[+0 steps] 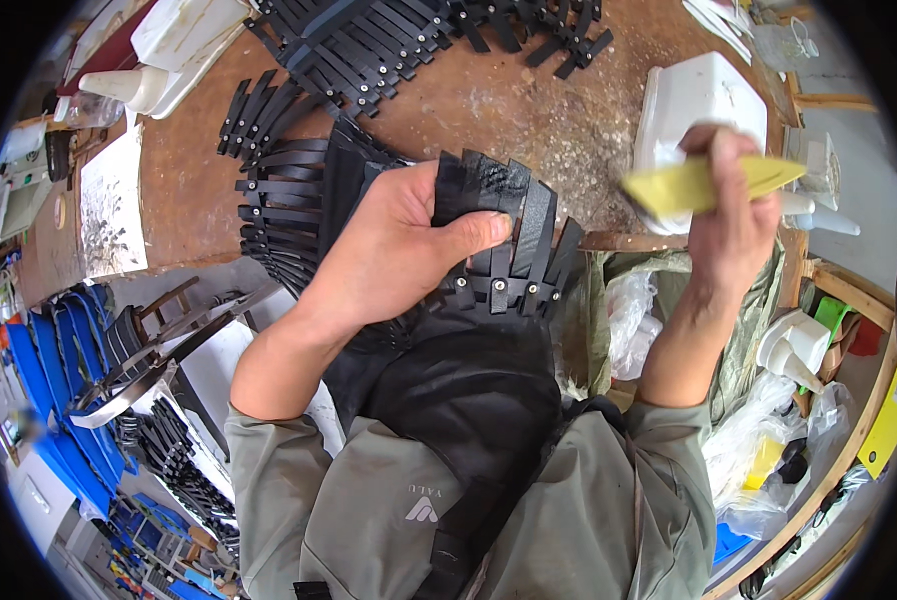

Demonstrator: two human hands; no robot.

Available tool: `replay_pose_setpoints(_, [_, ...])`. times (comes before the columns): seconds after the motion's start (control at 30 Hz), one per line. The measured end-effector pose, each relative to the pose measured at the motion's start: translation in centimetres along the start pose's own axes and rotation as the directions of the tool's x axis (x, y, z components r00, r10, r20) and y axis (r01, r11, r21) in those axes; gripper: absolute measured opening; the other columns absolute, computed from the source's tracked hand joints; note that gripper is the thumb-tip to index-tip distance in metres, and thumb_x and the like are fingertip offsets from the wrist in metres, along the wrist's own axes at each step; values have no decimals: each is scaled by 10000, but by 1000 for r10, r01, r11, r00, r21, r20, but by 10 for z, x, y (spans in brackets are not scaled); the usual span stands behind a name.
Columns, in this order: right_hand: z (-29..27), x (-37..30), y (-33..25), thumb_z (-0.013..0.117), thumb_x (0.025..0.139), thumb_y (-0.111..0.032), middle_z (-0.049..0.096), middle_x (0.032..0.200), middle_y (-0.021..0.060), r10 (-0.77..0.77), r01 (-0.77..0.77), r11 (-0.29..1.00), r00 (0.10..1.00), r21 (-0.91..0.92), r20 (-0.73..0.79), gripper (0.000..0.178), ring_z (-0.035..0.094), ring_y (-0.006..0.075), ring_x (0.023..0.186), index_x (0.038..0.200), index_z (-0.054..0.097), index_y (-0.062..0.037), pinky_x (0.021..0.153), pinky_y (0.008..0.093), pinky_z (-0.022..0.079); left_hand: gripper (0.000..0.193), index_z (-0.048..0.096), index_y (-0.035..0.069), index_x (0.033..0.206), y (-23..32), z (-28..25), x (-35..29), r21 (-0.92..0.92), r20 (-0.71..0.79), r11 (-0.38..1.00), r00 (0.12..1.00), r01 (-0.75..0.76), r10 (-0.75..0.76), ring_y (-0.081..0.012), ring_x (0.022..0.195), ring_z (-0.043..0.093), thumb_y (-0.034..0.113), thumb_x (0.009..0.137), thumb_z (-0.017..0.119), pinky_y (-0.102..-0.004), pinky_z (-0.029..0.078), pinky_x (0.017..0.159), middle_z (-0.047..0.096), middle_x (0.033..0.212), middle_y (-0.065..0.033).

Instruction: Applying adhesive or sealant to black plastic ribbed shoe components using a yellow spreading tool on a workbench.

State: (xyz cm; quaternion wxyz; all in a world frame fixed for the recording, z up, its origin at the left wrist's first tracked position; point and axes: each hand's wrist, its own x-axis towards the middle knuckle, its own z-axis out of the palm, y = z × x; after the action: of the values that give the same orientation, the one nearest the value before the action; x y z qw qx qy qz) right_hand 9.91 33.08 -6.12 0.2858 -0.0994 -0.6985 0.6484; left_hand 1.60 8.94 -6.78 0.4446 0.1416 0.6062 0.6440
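Observation:
My left hand (394,240) is closed round a piece of black riveted strapwork (534,225), its thumb pressed on the flat straps. Silver rivets join the crossing strips along the lower edge of this piece. To the right, my right hand (734,215) grips a yellow flat brush (669,187). Motion blurs the brush, and its dark tip points left, apart from the strapwork. A black apron (469,375) covers my lap below the piece. More of the black strapwork (284,200) curves out on the left of my left hand.
Other black riveted strap pieces (354,50) lie on the brown, stained worktable (529,110). A white plastic container (704,85) stands at its right, behind the brush. Clear plastic bags (754,470) sit at the lower right. Blue chairs (64,400) are at the left.

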Motion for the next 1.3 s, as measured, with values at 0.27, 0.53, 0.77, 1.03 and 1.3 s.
replay_pose_setpoints(0.27, [-2, -105, 58, 601, 894, -262, 586, 708, 16, 422, -556, 754, 818, 350, 390, 310, 520, 60, 664, 1010, 608, 25, 598, 212, 417, 127, 614, -7, 950, -4, 2, 9, -54, -90, 997, 995, -49, 44, -34, 707, 510, 64, 846, 627, -214, 443, 641, 621, 815, 22])
replay_pose_setpoints(0.53, [42, -99, 30, 717, 802, -77, 584, 661, -40, 525, -566, 812, 814, 141, 248, 169, 517, 25, 583, 720, 571, -62, 511, 191, 418, 176, 595, -9, 999, -17, -4, 13, -174, -119, 975, 986, -137, 118, -62, 668, 530, 50, 837, 630, -228, 456, 636, 612, 799, 23])
replay_pose_setpoints(0.77, [42, -95, 31, 706, 818, -92, 539, 636, -70, 449, -475, 879, 859, 52, 246, 148, 450, 6, 565, 732, 591, -61, 498, 178, 378, 643, 455, -73, 1218, -21, -26, 15, 692, -498, 633, 405, -347, 767, -335, 1246, 364, 272, 758, 742, -404, 286, 1043, 419, 1301, -209])
replay_pose_setpoints(1.03, [51, -86, 11, 673, 850, -115, 523, 632, -77, 413, -442, 897, 841, 5, 350, 108, 435, 0, 562, 796, 624, -35, 476, 186, 359, 294, 652, 5, 969, 14, -14, 27, 602, 343, 508, 774, -616, 532, -226, 1173, 503, 214, 773, 718, -439, 320, 1024, 581, 1178, -142])
replay_pose_setpoints(1.3, [41, -78, -11, 673, 856, -237, 528, 608, -48, 507, -528, 848, 777, -54, 373, 238, 470, 28, 541, 757, 609, -31, 467, 205, 382, 151, 633, -16, 941, 6, 13, 14, 28, 108, 989, 984, -143, 139, -26, 716, 538, 101, 848, 658, -197, 453, 627, 640, 819, 10])
